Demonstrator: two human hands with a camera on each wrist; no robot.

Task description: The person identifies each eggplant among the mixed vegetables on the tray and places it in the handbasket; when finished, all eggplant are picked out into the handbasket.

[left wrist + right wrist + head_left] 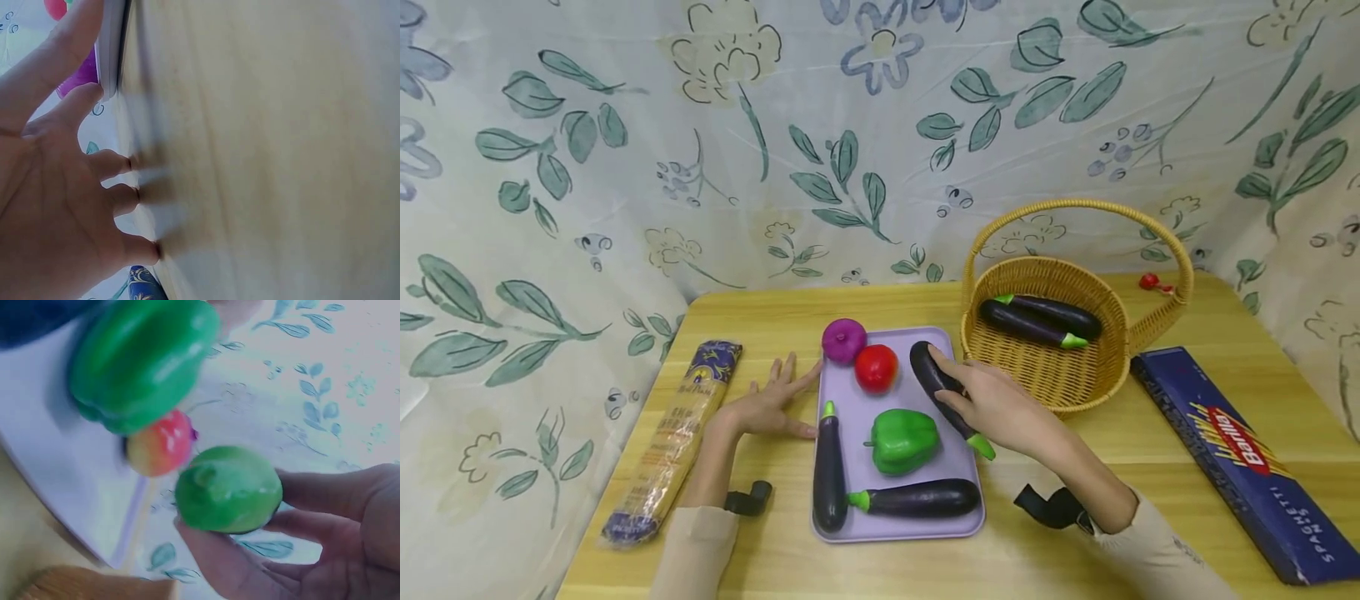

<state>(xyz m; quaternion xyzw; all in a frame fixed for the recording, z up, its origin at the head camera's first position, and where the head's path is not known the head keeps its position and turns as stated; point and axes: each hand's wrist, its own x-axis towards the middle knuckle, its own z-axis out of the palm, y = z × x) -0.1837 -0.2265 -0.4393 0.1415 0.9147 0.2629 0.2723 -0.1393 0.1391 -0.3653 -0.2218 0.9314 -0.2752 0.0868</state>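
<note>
My right hand (1003,406) grips an eggplant (927,372) over the right side of a lilac tray (855,437). Its green stem end (228,487) faces the camera in the right wrist view. On the tray lie a red tomato (876,369), a green bell pepper (905,442), an eggplant (829,475) along the left edge and another eggplant (921,498) along the front. A purple onion (843,341) is at the back left corner. My left hand (766,408) has its fingers spread beside the tray, thumb and index fingertip at its left edge, other fingertips on the table.
A wicker basket (1011,367) with a tall handle, tipped toward me, holds two eggplants (1037,321) at the back right. A blue spaghetti box (1232,458) lies at right, a noodle packet (677,442) at left. Small red items (1152,282) sit behind the basket.
</note>
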